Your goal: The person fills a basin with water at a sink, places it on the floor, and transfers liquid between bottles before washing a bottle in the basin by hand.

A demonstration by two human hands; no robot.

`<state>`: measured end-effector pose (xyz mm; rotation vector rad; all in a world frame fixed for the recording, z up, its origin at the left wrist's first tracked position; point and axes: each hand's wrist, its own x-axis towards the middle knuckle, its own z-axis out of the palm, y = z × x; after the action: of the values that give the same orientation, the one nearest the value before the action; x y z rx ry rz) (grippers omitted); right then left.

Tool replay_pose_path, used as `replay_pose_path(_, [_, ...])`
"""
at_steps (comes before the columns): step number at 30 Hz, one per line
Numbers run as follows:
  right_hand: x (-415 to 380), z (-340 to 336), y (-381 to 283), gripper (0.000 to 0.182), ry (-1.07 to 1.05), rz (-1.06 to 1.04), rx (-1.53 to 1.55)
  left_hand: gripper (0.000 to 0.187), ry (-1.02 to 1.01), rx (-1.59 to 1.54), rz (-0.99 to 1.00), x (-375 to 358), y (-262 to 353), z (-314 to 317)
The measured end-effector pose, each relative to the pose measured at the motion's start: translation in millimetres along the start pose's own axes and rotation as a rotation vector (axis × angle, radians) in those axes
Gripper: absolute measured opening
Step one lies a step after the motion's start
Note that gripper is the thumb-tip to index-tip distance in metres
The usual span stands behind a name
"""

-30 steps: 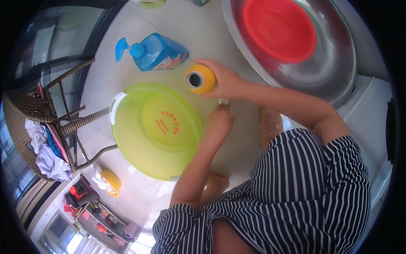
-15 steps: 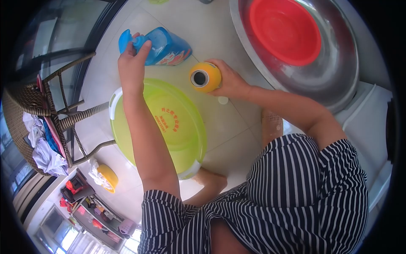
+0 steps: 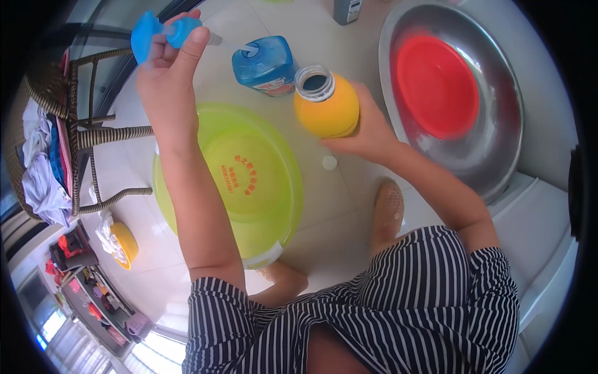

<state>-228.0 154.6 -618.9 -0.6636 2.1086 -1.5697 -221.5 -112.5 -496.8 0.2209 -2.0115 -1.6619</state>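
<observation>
My left hand [image 3: 171,71] is closed round a blue pump head [image 3: 185,31], lifted free at the upper left with its short pale tube pointing right. To the right of it, on the floor, stands the blue detergent bottle [image 3: 265,65] with its neck uncovered and a pale tube showing in the opening. My right hand [image 3: 367,128] grips a yellow bottle [image 3: 327,109] whose mouth is uncapped and faces up toward me; the inside looks dark. Below that hand, a small white cap [image 3: 329,163] lies on the tiles. A green basin [image 3: 289,206] with red printing rests on the floor beneath my left arm.
At the right, a large metal basin [image 3: 389,68] holds a red basin [image 3: 439,87]. A wicker chair [image 3: 115,135] with clothes on it stands at the left. A yellow tub [image 3: 126,243] with white cloth sits behind it. A grey container [image 3: 347,11] is at the top.
My left hand has pulled the blue pump head out of the detergent bottle and moved up and left. My right hand has raised the yellow bottle closer to me and slightly right.
</observation>
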Motion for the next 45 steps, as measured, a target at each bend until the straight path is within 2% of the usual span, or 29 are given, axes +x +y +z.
replay_pose_path(2, [7,-8,-13,0.093,-0.004,-0.018,-0.011,0.037,0.007,0.082,0.041,7,10,-6])
replay_pose_path(4, [12,-11,-23,0.093,-0.007,-0.034,-0.024,0.042,-0.079,0.162,0.119,17,15,-17])
replay_pose_path(5, [14,-10,-24,0.091,0.038,-0.038,0.026,0.036,0.022,-0.017,0.069,13,19,-11])
replay_pose_path(6, [16,-9,-27,0.090,0.083,-0.042,0.074,0.036,0.044,-0.030,0.075,16,24,-15])
replay_pose_path(12, [26,-12,-28,0.087,0.094,-0.060,0.040,0.027,-0.124,-0.030,0.010,32,46,-44])
replay_pose_path(16, [28,-11,-31,0.087,0.085,-0.042,-0.013,0.024,0.027,-0.076,0.069,30,29,-64])
replay_pose_path(20, [35,-10,-33,0.088,0.083,-0.016,-0.109,0.023,0.184,-0.151,-0.044,23,5,-83])
replay_pose_path(22, [41,-11,-34,0.089,0.069,-0.002,-0.169,0.023,0.135,-0.240,-0.155,29,-17,-101])
replay_pose_path(26, [54,-10,-37,0.090,0.051,0.052,-0.254,0.024,0.195,-0.311,-0.160,24,-22,-102])
replay_pose_path(29, [59,-6,-42,0.089,0.052,0.092,-0.294,0.026,0.205,-0.290,-0.234,29,-26,-110])
replay_pose_path(31, [62,-4,-44,0.088,0.052,0.104,-0.305,0.028,0.070,-0.434,-0.246,42,-46,-126])
replay_pose_path(35, [65,-2,-45,0.087,0.032,0.120,-0.368,0.030,0.120,-0.339,-0.246,39,-25,-120])
replay_pose_path(38, [66,-1,-46,0.086,0.031,0.146,-0.378,0.030,0.222,-0.372,-0.399,38,-15,-113])
replay_pose_path(40, [67,-1,-47,0.085,0.029,0.161,-0.377,0.029,0.104,-0.346,-0.153,34,-31,-115])
replay_pose_path(44, [69,-3,-53,0.081,0.034,0.172,-0.425,0.028,0.050,-0.469,-0.214,38,-28,-123])
replay_pose_path(45, [70,-3,-56,0.079,0.025,0.174,-0.405,0.028,-0.093,-0.510,-0.099,33,-25,-124])
